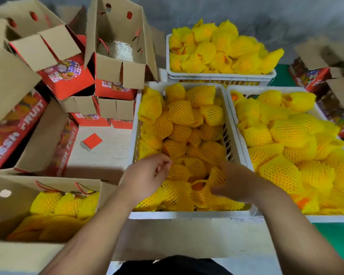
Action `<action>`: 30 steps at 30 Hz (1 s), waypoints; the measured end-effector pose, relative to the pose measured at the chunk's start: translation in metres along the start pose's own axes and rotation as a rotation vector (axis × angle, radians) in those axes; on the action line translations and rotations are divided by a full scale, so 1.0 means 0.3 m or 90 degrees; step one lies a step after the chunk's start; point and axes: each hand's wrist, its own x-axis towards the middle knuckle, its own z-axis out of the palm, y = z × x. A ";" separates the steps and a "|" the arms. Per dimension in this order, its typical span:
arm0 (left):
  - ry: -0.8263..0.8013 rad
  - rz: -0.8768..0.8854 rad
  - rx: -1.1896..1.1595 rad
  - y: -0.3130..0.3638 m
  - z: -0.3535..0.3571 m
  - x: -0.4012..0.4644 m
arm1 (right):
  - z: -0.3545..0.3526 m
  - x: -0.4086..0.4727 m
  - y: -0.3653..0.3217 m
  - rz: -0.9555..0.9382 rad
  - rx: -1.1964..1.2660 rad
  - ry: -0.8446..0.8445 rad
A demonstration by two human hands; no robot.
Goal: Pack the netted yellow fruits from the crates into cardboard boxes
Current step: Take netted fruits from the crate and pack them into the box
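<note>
Beneath both hands sits the middle white crate (135, 139), heaped with netted yellow fruits (183, 116). Left of the left hand (147, 175), an open cardboard box (0, 221) already holds several fruits. That hand hovers loosely curled, holding nothing. The right hand (234, 183), blurred, touches one netted fruit (202, 192); whether it grips is unclear.
</note>
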 end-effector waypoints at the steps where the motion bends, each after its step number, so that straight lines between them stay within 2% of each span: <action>1: 0.021 -0.037 -0.086 0.029 0.016 -0.001 | -0.010 -0.003 0.005 -0.026 0.056 0.014; 3: 0.000 -0.164 -0.391 0.133 0.058 -0.003 | -0.015 -0.012 -0.004 -0.095 0.216 0.026; 5: -0.083 -0.284 -0.644 0.236 0.109 -0.005 | 0.014 -0.014 -0.035 -0.172 0.446 0.024; 6: -0.089 -0.305 -0.704 0.266 0.133 -0.009 | 0.040 -0.011 -0.051 -0.197 0.545 0.028; 8: -0.037 -0.293 -0.758 0.296 0.160 -0.017 | 0.110 -0.001 -0.087 -0.196 0.683 0.064; 10: 0.045 -0.291 -0.755 0.298 0.156 -0.022 | 0.173 0.007 -0.117 -0.143 0.794 0.065; 12: 0.092 -0.282 -0.734 0.290 0.148 -0.021 | 0.209 0.016 -0.126 -0.116 0.866 0.015; 18: 0.131 -0.286 -0.658 0.284 0.133 -0.020 | 0.200 0.032 -0.105 -0.085 0.848 -0.078; 21: 0.148 -0.219 -0.591 0.251 0.111 -0.012 | 0.202 0.033 -0.113 -0.054 0.862 -0.108; 23: 0.156 -0.192 -0.612 0.239 0.101 -0.004 | 0.194 0.031 -0.120 -0.047 0.877 -0.120; 30: 0.222 -0.131 -0.614 0.240 0.098 0.006 | 0.155 0.001 -0.128 -0.119 0.949 -0.239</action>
